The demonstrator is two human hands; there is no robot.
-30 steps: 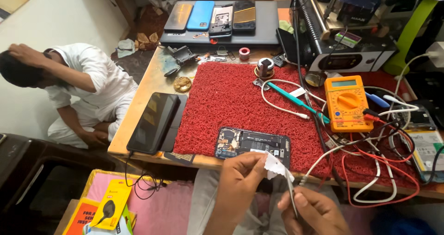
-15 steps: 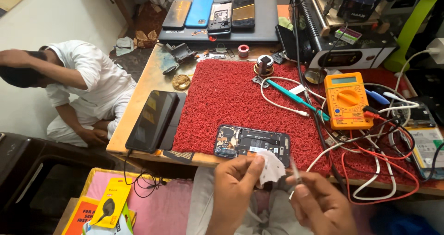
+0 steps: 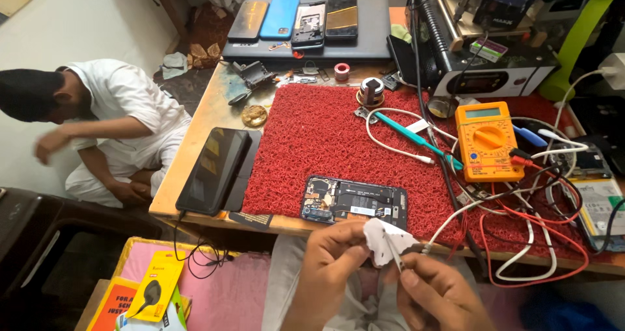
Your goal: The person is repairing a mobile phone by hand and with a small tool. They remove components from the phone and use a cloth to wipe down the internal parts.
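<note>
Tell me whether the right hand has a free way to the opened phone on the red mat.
Probably yes. The opened phone lies just beyond the right hand with only bare red mat between, but that hand holds tweezers against a white cloth.

yellow blister pack (image 3: 153, 295) lower left; grey multimeter screen (image 3: 482, 112) right.

right hand (image 3: 437, 298): wrist cut off by bottom edge | tweezers (image 3: 393, 253): tips hidden in white cloth (image 3: 388, 240) | left hand (image 3: 329, 272): forearm cropped
</note>
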